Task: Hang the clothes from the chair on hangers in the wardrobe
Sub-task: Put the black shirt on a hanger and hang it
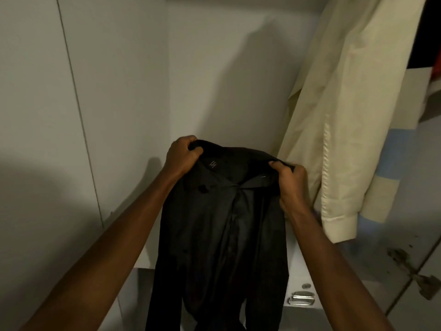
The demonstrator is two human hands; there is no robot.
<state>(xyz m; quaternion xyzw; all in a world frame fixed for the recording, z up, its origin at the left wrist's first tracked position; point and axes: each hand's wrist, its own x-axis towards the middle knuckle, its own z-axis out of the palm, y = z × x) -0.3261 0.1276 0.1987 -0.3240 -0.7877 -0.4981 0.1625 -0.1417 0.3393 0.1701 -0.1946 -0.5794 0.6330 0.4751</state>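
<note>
In the wardrobe [214, 68], both hands' grip holds the shirt [222, 223] shoulders.

Single head-worn view, facing forward and down, close into wardrobe [214, 68]

A shirt [222, 223] hangs before the wardrobe [119, 91], left of a hanging garment [346, 115].

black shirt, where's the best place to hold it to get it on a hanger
Judging by its pose, the shoulders either side of the collar, from above: the black shirt hangs straight with the left hand and right hand gripping there, fingers curled over the top edge.
</note>
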